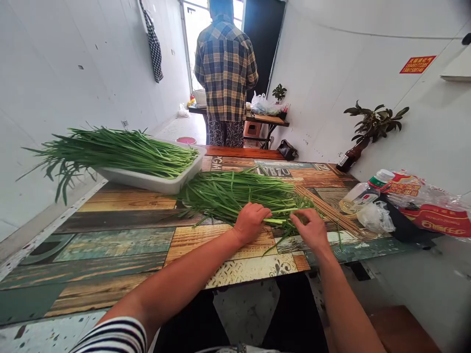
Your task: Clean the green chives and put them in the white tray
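Tub (160, 185) heaped with greens (147, 152); bottle (362, 195) part-filled.
Left hand (252, 220) grasps loose stalks (278, 221); right hand (312, 228) at their ends, grip cannot be told.

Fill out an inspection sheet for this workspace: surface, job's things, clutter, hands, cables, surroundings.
Surface: table with a patchwork wood-plank look.
Job's things: loose green stalks piled on the table; more heaped stalks in a white tub, overhanging its left end.
Clutter: thin sticks, clear bottle, crumpled plastic bag, red packaging, all toward the right.
Hands: left hand grips stalks; right hand is at their ends, its hold unclear.
Cables: thin cable-like line along the right wall.
Surroundings: person in plaid shirt, back turned, by a farther table.
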Motion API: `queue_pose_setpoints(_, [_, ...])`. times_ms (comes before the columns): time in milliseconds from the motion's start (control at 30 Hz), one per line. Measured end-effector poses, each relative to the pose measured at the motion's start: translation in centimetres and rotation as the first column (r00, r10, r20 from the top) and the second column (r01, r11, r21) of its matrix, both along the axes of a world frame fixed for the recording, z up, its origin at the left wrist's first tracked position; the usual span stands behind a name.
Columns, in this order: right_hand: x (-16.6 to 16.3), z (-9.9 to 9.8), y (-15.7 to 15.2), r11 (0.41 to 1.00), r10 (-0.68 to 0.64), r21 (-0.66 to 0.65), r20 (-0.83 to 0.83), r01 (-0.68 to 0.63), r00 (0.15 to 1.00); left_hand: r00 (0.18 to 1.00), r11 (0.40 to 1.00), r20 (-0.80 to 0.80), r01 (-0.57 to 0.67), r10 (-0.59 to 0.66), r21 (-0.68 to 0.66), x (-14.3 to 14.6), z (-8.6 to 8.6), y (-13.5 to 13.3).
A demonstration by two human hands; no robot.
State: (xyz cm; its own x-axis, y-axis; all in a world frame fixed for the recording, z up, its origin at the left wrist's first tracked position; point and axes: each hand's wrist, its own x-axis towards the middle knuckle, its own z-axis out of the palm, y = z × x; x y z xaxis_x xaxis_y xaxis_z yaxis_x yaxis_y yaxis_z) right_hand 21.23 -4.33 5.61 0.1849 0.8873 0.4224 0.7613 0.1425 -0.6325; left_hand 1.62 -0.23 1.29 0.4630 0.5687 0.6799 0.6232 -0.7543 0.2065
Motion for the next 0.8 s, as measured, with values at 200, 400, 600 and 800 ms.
queue_pose_setpoints(200, [-2.5, -3.0, 1.1, 0.978, 0.056, -0.152, -0.475, -0.145, 0.878, 1.000, 1.000, 0.021, 0.015, -0.015, 0.000, 0.1, -0.2, -0.1])
queue_pose_setpoints(400, [0.8, -3.1, 1.3, 0.979, 0.134, -0.097, -0.347, -0.178, 0.928, 0.998, 1.000, 0.066, -0.018, 0.020, -0.022, 0.0, 0.0, 0.0])
queue_pose_setpoints(600, [-0.4, -1.0, 0.7, 0.995, -0.013, -0.091, -0.538, -0.043, 0.843, 0.996, 1.000, 0.086, -0.006, 0.006, -0.006, 0.0, -0.1, -0.1])
queue_pose_setpoints(800, [-1.6, -0.9, 0.8, 0.989, 0.064, -0.048, -0.719, -0.142, 0.692, 0.997, 0.999, 0.066, 0.036, -0.036, 0.005, -0.2, 0.0, 0.0])
